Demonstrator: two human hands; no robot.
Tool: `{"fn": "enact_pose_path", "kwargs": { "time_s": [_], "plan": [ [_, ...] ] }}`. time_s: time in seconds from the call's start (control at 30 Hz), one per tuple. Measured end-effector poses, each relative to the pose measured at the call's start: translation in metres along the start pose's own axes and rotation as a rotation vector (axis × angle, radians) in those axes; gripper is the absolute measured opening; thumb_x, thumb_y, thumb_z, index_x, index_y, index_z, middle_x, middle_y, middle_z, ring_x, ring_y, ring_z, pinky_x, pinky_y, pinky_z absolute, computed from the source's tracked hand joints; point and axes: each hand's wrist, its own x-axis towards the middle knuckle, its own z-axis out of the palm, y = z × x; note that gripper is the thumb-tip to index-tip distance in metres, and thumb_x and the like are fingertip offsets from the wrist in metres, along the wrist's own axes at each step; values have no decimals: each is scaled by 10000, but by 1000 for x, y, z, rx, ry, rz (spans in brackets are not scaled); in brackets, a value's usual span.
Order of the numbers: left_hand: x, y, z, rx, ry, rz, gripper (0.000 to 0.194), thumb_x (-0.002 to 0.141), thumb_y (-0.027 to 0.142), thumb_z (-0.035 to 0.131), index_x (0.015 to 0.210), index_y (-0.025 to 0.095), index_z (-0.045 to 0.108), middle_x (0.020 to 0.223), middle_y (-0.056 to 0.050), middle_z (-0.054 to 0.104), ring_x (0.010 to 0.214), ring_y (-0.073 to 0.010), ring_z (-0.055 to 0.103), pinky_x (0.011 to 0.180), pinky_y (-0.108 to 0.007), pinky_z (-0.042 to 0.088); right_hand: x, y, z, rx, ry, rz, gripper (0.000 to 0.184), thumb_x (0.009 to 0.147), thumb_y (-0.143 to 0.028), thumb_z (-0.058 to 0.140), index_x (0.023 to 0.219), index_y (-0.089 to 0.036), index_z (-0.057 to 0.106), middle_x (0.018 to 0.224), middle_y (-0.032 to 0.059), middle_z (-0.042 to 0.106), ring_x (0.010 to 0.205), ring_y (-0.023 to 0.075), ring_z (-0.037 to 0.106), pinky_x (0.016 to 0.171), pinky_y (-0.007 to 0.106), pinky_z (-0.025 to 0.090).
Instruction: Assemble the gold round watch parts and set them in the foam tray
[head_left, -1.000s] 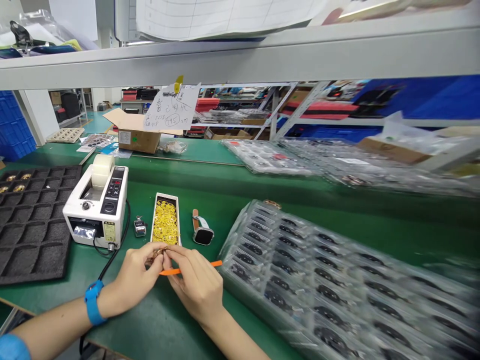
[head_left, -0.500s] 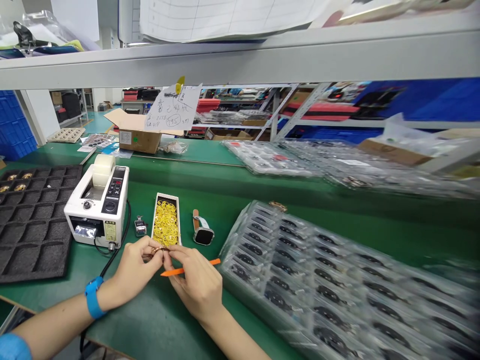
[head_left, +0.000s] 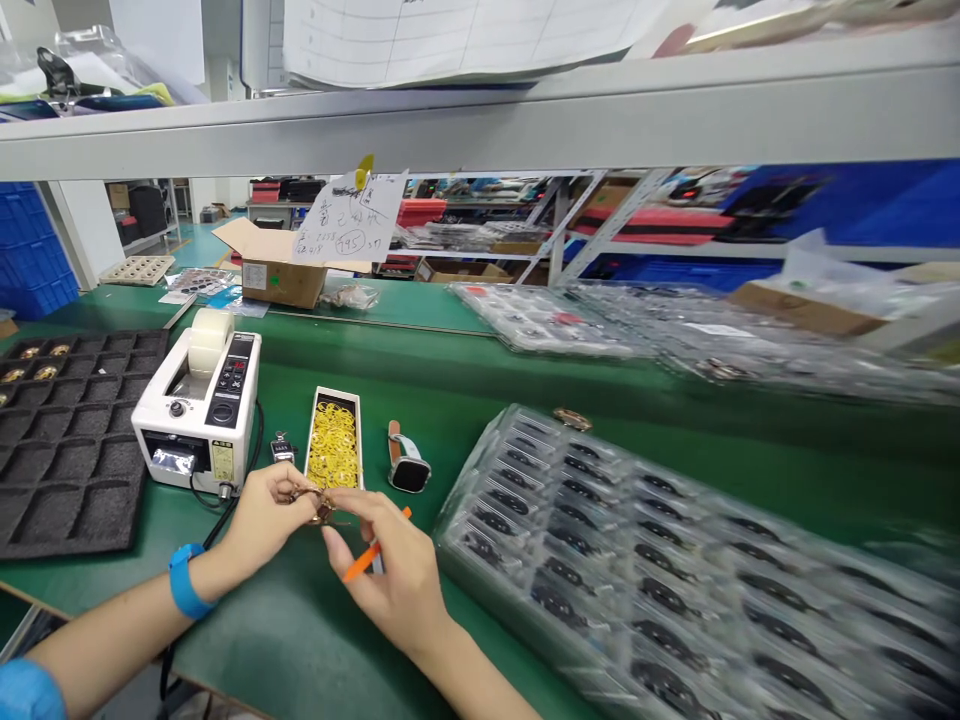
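Observation:
My left hand [head_left: 264, 522], with a blue band on its wrist, pinches a small bronze-coloured metal part [head_left: 322, 510] that looks like a watch case; the fingers partly cover it. My right hand [head_left: 401, 565] holds an orange pointed stick [head_left: 361, 563] slantwise, tip toward the lower left. Its index fingertip reaches the metal part's right side; whether it touches, I cannot tell. The right thumb stands apart below the part. Just beyond both hands lies a white box [head_left: 359, 430] of yellow rings [head_left: 333, 445].
A white tape dispenser [head_left: 199, 400] and a tally counter [head_left: 282, 448] stand left, beside a black foam tray [head_left: 67, 500]. A wristwatch [head_left: 409, 470] lies right of the box. Stacked clear plastic trays [head_left: 600, 540] with dark parts fill the right. A shelf beam [head_left: 480, 125] crosses overhead.
The right thumb has come away from the metal part, and the right hand has opened out somewhat. The orange stick has swung from nearly level to a steeper slant. More of the metal part shows.

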Motion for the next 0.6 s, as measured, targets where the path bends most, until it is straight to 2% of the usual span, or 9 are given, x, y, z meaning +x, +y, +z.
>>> {"fn": "enact_pose_path", "kwargs": {
  "time_s": [0.1, 0.23, 0.33, 0.43, 0.6],
  "plan": [
    [2, 5, -1, -45, -41, -82, 138, 603, 246, 636, 632, 156, 535, 547, 11, 622, 506, -117, 602, 529, -229, 455, 3, 3, -9, 190, -94, 214, 126, 903, -219, 467, 985, -199, 560, 784, 31, 676, 501, 114, 532, 466, 230, 451],
    [3, 9, -3, 3, -76, -140, 113, 585, 231, 599, 602, 159, 514, 485, 39, 578, 407, -87, 555, 403, -171, 334, 9, 10, -16, 341, -232, 375, 170, 931, -273, 432, 921, -202, 586, 707, 9, 636, 540, 125, 557, 488, 227, 445],
    [3, 10, -4, 30, -116, -155, 84, 568, 197, 587, 569, 158, 513, 454, 56, 544, 374, -66, 507, 379, -162, 276, 12, 12, -18, 324, -344, 372, 176, 929, -287, 441, 870, -206, 586, 623, -22, 536, 492, 111, 464, 457, 222, 391],
    [2, 7, -3, 46, -161, -167, 58, 558, 166, 571, 556, 160, 514, 443, 60, 533, 369, -62, 481, 386, -167, 278, 11, 12, -17, 307, -396, 340, 186, 938, -289, 422, 820, -212, 543, 587, -45, 457, 486, 106, 412, 463, 218, 364],
    [2, 3, -2, 59, -190, -160, 65, 548, 143, 548, 535, 170, 490, 436, 66, 508, 383, -60, 446, 425, -186, 326, 8, 10, -11, 347, -440, 346, 244, 963, -295, 355, 744, -220, 434, 623, -36, 491, 528, 109, 443, 499, 215, 387]
  ]
}}
